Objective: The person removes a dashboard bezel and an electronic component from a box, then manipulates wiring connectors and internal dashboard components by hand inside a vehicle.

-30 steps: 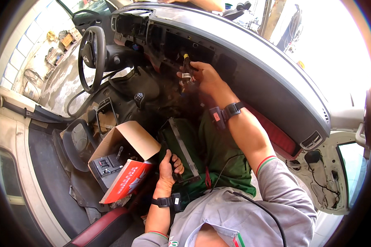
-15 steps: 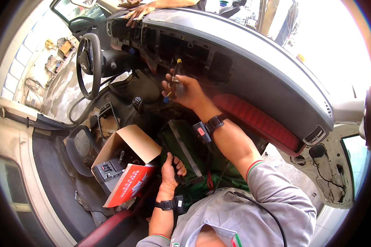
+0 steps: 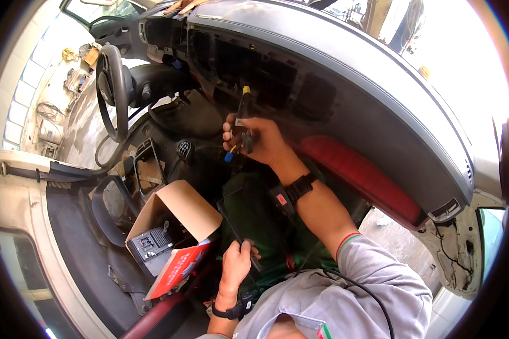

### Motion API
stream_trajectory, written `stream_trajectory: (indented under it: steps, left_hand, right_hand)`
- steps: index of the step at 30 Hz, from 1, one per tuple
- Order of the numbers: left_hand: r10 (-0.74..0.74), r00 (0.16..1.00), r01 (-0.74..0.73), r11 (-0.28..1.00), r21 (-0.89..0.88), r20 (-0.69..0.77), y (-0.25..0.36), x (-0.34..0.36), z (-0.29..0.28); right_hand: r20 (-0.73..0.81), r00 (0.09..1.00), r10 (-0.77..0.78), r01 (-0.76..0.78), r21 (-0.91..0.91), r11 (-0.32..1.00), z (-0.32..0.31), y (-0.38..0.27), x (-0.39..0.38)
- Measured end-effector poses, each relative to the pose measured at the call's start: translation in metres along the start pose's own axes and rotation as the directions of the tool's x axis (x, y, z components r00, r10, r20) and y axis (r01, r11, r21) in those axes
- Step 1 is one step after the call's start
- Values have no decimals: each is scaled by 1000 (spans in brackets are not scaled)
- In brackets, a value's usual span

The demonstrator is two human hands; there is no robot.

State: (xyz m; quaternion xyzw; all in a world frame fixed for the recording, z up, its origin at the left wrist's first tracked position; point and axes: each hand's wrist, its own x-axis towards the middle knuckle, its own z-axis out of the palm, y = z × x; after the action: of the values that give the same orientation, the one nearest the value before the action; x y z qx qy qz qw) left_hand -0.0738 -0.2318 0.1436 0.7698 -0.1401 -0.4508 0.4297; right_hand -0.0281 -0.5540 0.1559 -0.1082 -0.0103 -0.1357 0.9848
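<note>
My right hand (image 3: 260,140) is closed around a dark bundle of wire connectors (image 3: 245,107) in front of the dashboard. A yellow tip (image 3: 246,90) points up out of the bundle, and a blue plug (image 3: 228,156) hangs below my fingers. Lower down, my left hand (image 3: 237,264) grips the near end of a thin, dark rectangular panel (image 3: 232,223), seen almost edge-on above my green-covered legs. The dashboard (image 3: 316,130) has several dark openings behind my right hand. My palm hides part of the bundle.
Left of my legs, an opened cardboard box (image 3: 189,206) holds a grey-black device (image 3: 152,242). Beyond it are a black trim frame (image 3: 148,161), gear lever (image 3: 184,150) and steering wheel (image 3: 114,93). Another person's hand (image 3: 184,5) rests on the dashboard's far end.
The panel has turned from showing its face to nearly edge-on, as my left hand shifted slightly. My right hand still holds the connectors. The view has shifted, cropping more of the other person's hand.
</note>
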Motion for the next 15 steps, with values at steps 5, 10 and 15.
stream_trajectory:
  steps: [5,10,15]
  left_hand:
    - [52,974,-36,996,80,-220,10,-7,-7]
    - [145,942,-105,984,147,-302,4,-5,-3]
    - [162,943,-169,986,1,-290,30,-34,-6]
  right_hand:
    - [-11,999,51,-50,47,998,-11,11,18]
    - [9,999,50,-51,45,998,-11,11,20]
    - [-26,999,22,-23,-36,999,-8,11,14]
